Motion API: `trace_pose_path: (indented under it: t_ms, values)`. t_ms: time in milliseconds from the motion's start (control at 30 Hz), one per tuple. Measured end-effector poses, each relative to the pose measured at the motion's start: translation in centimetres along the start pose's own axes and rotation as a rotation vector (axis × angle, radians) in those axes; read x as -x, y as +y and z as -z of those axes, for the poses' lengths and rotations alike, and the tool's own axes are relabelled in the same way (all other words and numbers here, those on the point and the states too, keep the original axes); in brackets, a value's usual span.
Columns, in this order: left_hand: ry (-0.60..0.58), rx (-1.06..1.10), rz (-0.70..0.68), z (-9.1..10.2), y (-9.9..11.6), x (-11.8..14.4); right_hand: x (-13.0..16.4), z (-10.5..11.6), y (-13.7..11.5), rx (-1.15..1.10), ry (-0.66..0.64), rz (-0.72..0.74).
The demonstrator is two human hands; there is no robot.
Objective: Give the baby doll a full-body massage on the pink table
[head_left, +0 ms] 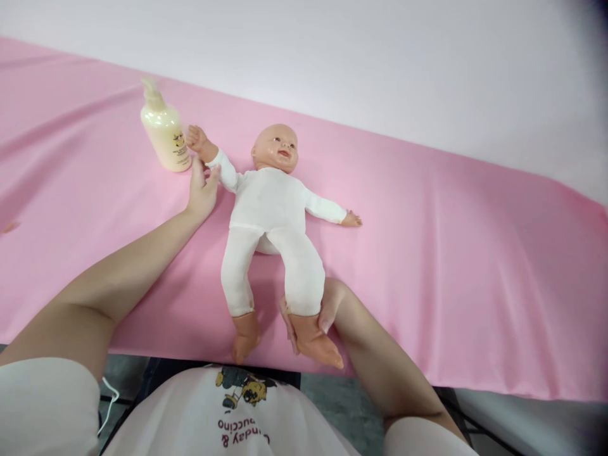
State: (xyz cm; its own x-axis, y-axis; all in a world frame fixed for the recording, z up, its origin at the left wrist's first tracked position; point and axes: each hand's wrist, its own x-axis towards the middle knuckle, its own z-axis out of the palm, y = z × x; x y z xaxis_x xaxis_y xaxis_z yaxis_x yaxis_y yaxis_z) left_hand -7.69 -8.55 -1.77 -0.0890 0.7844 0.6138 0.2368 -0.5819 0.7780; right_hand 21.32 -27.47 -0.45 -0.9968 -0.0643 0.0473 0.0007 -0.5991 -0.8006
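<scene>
A baby doll (268,199) in a white cloth body lies face up, its bald head away from me and its bare feet near the table's front edge. My left hand (204,189) is at the doll's raised arm on the left, fingers and thumb closed about the forearm near the wrist; part of the grip is hidden. Around the lower leg on the right, just above the foot, my right hand (332,303) is wrapped from beneath, its thumb showing on one side and fingers on the other. A cream pump bottle (164,136) stands beside the doll's raised fist.
Pink cloth (403,266) covers the table, with soft folds at both sides. A plain white wall (380,63) rises behind it. Below the front edge, a white cable (111,396) hangs at the left above the grey floor (332,396).
</scene>
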Motion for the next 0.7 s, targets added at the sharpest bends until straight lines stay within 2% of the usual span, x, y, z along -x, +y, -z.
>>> trace_pose_path:
  t_ms: [100, 167, 267, 400, 500, 600, 700]
  values:
    - [-0.08, -0.125, -0.105, 0.0, 1.0, 0.4, 0.1, -0.2, 0.3, -0.092, 0.045, 0.232]
    - [-0.137, -0.2, -0.188, 0.1, 1.9, 0.7, 0.1, -0.3, 0.1, -0.117, 0.17, 0.347]
    - [-0.24, -0.287, -0.3, 0.0, 3.3, 1.1, 0.0, -0.2, -0.6, -0.115, 0.37, 0.443]
    - [-0.389, -0.399, -0.443, -0.2, 4.9, 1.5, 0.0, -0.1, -1.4, -0.139, 0.639, 0.482]
    - [-0.466, -0.461, -0.487, -0.4, 5.3, 1.7, 0.0, 0.0, -1.7, -0.18, 0.817, 0.455]
    - [-0.495, -0.483, -0.475, -0.5, 5.4, 1.7, 0.0, 0.0, -1.9, -0.198, 0.925, 0.411]
    - [-0.495, -0.485, -0.48, -0.5, 5.4, 1.7, -0.1, -0.1, -2.1, -0.194, 0.969, 0.404]
